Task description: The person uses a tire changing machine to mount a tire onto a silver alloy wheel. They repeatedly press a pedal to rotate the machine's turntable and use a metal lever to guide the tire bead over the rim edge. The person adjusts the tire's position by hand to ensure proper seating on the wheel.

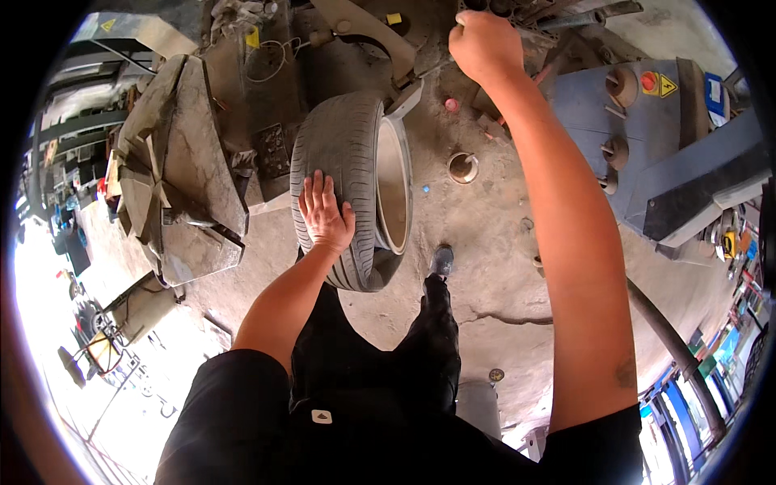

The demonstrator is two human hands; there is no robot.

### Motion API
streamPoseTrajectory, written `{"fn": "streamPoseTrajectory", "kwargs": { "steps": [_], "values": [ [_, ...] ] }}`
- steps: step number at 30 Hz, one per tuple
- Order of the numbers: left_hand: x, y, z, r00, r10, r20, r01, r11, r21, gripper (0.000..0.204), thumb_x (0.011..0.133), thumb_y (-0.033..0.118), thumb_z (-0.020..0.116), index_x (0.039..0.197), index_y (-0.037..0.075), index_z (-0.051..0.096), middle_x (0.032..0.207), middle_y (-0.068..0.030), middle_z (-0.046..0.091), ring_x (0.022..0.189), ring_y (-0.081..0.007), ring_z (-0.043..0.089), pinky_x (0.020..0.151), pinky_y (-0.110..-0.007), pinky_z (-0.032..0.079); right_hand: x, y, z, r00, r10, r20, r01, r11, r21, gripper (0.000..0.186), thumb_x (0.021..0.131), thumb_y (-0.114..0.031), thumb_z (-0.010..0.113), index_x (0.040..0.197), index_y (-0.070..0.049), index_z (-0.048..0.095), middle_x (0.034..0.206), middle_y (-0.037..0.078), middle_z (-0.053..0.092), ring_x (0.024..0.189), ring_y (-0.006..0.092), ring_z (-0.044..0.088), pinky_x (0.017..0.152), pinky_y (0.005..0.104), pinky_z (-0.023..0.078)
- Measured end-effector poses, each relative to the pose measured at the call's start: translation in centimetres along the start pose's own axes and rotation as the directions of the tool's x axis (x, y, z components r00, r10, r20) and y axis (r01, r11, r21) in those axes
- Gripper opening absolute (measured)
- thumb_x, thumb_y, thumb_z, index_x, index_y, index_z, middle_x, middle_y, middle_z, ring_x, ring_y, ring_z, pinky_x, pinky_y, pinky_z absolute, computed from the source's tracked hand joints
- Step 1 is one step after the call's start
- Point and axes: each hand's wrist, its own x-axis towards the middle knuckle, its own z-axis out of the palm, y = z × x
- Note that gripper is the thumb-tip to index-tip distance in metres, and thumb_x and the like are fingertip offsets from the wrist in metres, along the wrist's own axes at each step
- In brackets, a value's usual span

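Note:
A black car tyre (335, 162) stands upright in front of me, with a pale metal rim (394, 186) showing on its right side. My left hand (327, 218) lies open on the tread, palm down and fingers stretched out. Reaching far forward, my right hand (487, 47) is closed in a fist beside a cluttered heap of metal parts. Whatever it grips, if anything, is hidden. A curved metal arm (376, 32) comes down behind the tyre, and a flat metal piece (406, 100) at its end sits at the rim's upper edge.
On the left is a machine's large metal turntable (190, 162). A grey-blue machine housing (598, 121) with a red button (649, 81) stands at the right. On the concrete floor is a round can (463, 167); a dark pole (671, 343) slants at the lower right.

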Motion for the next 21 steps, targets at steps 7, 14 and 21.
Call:
{"fn": "streamPoseTrajectory", "kwargs": {
  "steps": [7,14,21],
  "values": [
    [-1.0,-0.3,-0.4,1.0,-0.015,0.023,0.014,1.0,0.014,0.072,0.094,0.032,0.057,0.156,0.0,0.041,0.167,-0.0246,0.037,0.155,-0.0496,0.031,0.125,-0.065,0.021,-0.5,0.8,-2.8,0.925,0.076,0.371,-0.12,0.988,0.096,0.026,0.09,-0.02,0.06,0.097,-0.002,0.078,0.1,0.023,0.077,0.095,0.0459,0.073,0.088,0.0523,0.06],
    [-0.4,0.3,-0.5,0.999,0.01,0.033,-0.011,1.0,0.012,0.07,0.097,0.033,0.053,0.157,0.0,0.04,0.167,-0.0253,0.037,0.154,-0.0503,0.031,0.124,-0.065,0.021,-2.9,2.2,-3.6,0.872,0.237,0.428,-0.326,0.934,0.148,0.04,0.094,-0.022,0.057,0.124,-0.003,0.077,0.11,0.025,0.077,0.1,0.0432,0.075,0.093,0.0505,0.06],
    [-0.4,0.2,-0.8,0.999,0.003,0.044,-0.004,1.0,0.015,0.065,0.102,0.034,0.049,0.157,0.001,0.04,0.167,-0.0253,0.038,0.153,-0.0502,0.033,0.123,-0.066,0.023,-2.8,1.9,-3.1,0.884,0.305,0.353,-0.376,0.914,0.152,0.029,0.089,-0.019,0.061,0.101,0.0,0.079,0.103,0.025,0.077,0.1,0.0441,0.074,0.091,0.0497,0.059]
  ]
}}
